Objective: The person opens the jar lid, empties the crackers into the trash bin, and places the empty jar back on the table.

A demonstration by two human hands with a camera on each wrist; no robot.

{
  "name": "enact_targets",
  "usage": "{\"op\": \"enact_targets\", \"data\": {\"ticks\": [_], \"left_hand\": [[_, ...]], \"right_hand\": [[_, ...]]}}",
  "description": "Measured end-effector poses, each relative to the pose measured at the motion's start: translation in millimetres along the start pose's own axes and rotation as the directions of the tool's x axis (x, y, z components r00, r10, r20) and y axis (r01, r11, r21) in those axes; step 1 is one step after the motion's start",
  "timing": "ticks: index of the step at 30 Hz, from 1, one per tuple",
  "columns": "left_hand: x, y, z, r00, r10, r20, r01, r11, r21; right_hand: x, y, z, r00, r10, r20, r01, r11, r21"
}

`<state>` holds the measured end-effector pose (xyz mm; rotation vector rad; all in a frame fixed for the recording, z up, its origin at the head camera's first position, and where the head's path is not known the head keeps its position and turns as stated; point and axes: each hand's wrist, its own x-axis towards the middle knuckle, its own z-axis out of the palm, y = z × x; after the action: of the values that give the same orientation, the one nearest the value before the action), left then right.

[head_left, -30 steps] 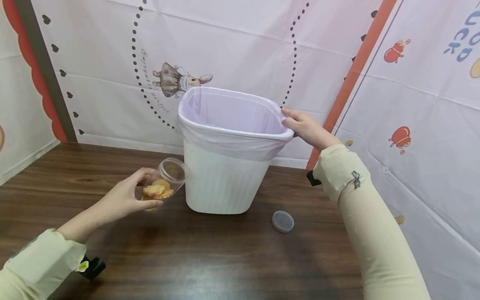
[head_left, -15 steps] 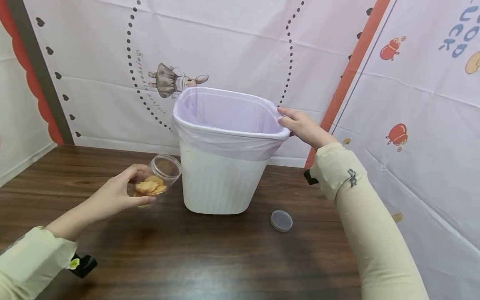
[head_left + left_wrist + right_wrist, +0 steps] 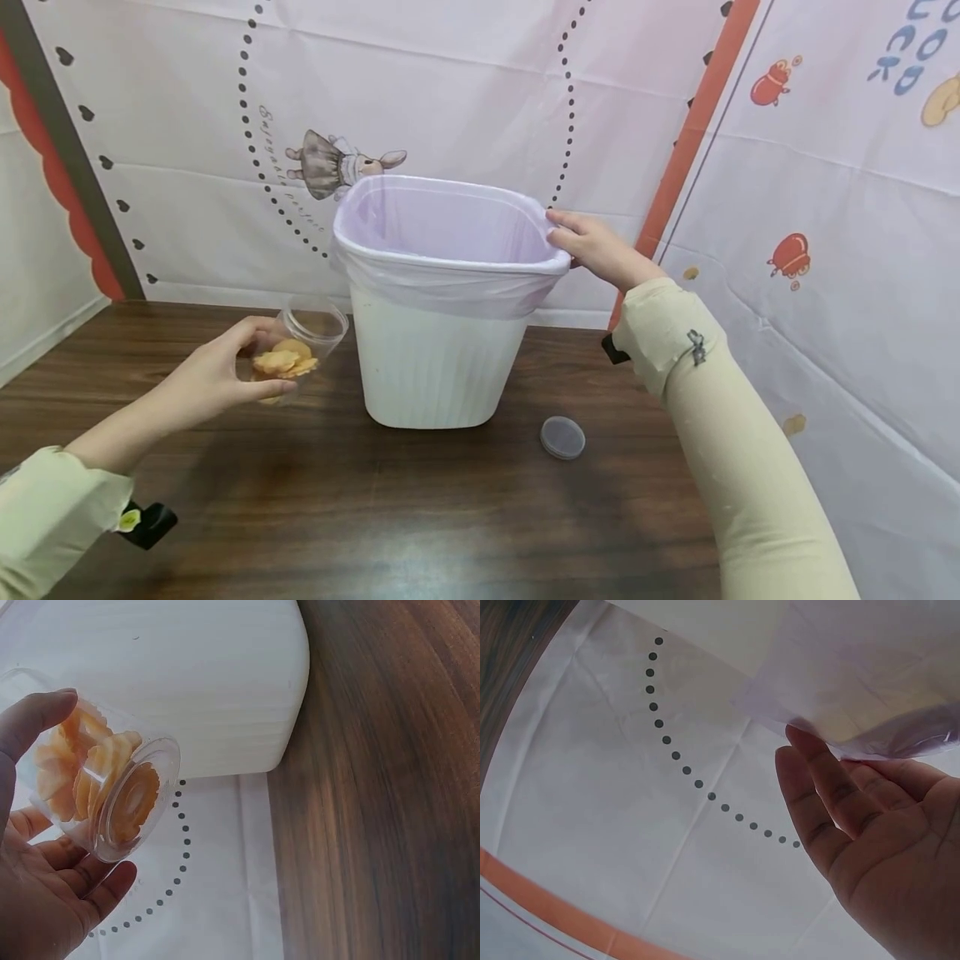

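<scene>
In the head view my left hand (image 3: 198, 379) grips a clear plastic jar (image 3: 317, 318), tilted with its uncapped mouth up and towards the bin. Yellow-orange crackers (image 3: 101, 769) lie inside, heaped towards the jar's base in the left wrist view. A white trash bin (image 3: 438, 358) stands on the table, lined with a translucent purple bag (image 3: 450, 287) folded over its rim. My right hand (image 3: 603, 250) holds the rim at the right; in the right wrist view its fingers (image 3: 802, 784) reach beneath the bag's edge, part of them hidden.
A round clear lid (image 3: 562, 437) lies on the dark wooden table (image 3: 420, 517), right of the bin's foot. Behind the bin hangs a white printed cloth (image 3: 465, 92), and another printed cloth (image 3: 840, 350) borders the table at the right.
My left hand has drawn the jar leftward, widening the gap between it and the bin. The right hand keeps its place on the rim. The head view has shifted slightly.
</scene>
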<state>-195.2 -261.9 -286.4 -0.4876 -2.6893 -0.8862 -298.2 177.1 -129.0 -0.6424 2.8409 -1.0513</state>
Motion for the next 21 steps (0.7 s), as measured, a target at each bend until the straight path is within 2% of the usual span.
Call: {"op": "enact_targets", "data": {"ticks": [6,13,21], "left_hand": [[3.0,-0.3,-4.2,1.0,0.018,-0.014,-0.018,1.0,0.005],[10.1,-0.7,-15.2,1.0,-0.022,-0.006,0.022,0.999,0.039],[17.8,3.0,-34.5,0.998,-0.065,0.001,0.065,0.997,0.029]], "right_hand": [[0.6,0.4,0.0,1.0,-0.011,0.007,0.011,1.0,0.018],[0.4,1.5,-0.7,1.0,-0.004,-0.001,0.004,1.0,0.028],[0.7,1.0,0.0,1.0,-0.007,-0.003,0.007,1.0,0.029]]}}
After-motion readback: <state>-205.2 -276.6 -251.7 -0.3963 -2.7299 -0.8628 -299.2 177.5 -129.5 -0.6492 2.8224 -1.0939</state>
